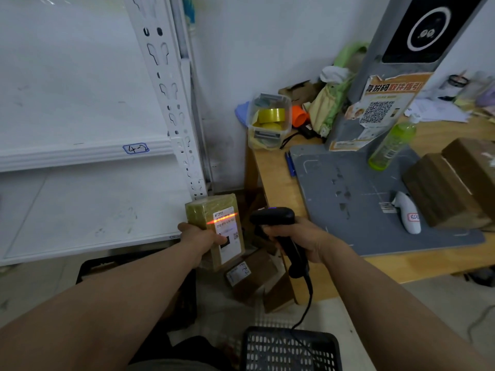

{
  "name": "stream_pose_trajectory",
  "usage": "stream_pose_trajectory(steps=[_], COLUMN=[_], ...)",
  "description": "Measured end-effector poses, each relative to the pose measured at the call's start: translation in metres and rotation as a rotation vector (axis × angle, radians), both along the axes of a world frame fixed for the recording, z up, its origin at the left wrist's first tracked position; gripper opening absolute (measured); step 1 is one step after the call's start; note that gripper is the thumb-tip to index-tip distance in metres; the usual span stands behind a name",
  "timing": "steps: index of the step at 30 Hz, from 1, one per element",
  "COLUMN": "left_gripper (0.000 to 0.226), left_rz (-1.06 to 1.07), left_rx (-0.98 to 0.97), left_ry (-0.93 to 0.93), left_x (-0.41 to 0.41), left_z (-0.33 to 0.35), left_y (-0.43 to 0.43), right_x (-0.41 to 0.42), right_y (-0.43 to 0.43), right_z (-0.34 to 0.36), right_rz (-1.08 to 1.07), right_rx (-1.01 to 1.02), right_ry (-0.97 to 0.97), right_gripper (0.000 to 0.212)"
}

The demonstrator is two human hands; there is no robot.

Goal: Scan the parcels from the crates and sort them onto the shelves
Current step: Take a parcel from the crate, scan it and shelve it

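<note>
My left hand [199, 238] grips a small tape-wrapped cardboard parcel [207, 212], held upright with its white shipping label facing right. A red scan line glows across the top of that label. My right hand [297, 236] holds a black corded barcode scanner [278, 223] by its handle, its head aimed left at the label from a short gap. White metal shelves [88, 153] stand at the left, one edge tagged "4-2". Below, a black crate [290, 349] sits at the bottom, and another dark crate [88, 266] lies under the shelf.
Brown parcels [251, 277] lie on the floor beneath my hands. A wooden table [270, 180] at the right carries a grey kiosk base, a white scanner [407, 215], a green bottle [392, 143], cardboard boxes [452, 188] and a clear tub of tape rolls [269, 120].
</note>
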State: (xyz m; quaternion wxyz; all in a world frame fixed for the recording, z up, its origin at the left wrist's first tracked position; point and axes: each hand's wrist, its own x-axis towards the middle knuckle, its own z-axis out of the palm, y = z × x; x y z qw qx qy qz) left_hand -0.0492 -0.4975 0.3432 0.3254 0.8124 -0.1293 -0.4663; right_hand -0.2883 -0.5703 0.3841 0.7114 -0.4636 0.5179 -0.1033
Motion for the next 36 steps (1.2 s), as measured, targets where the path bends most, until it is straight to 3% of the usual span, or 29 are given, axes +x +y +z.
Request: stream_pose_trajectory(steps=[18, 23, 25, 28, 33, 36], left_gripper=[0.085, 0.087, 0.093, 0.099, 0.103, 0.102], left_rz=[-0.045, -0.053, -0.092, -0.176, -0.231, -0.234], left_rx=[0.000, -0.017, -0.026, -0.031, -0.025, -0.023], left_ry=[-0.002, 0.090, 0.150, 0.210, 0.236, 0.253], left_x=[-0.003, -0.001, 0.001, 0.004, 0.004, 0.005], left_z=[0.001, 0.004, 0.005, 0.007, 0.008, 0.008], left_y=[0.004, 0.004, 0.004, 0.003, 0.002, 0.002], right_x=[-0.004, -0.010, -0.014, -0.021, -0.023, -0.025], right_y=[-0.003, -0.017, -0.023, -0.030, -0.037, -0.038], right_z=[-0.008, -0.027, -0.039, -0.057, -0.071, -0.077], right_rz=[0.000, -0.029, -0.036, -0.031, -0.002, -0.018], right_rx=[-0.032, -0.219, -0.255, -0.282, -0.285, -0.252], right_ry=[0.051, 0.446, 0.570, 0.674, 0.792, 0.807], right_gripper=[0.038, 0.019, 0.020, 0.028, 0.020, 0.032])
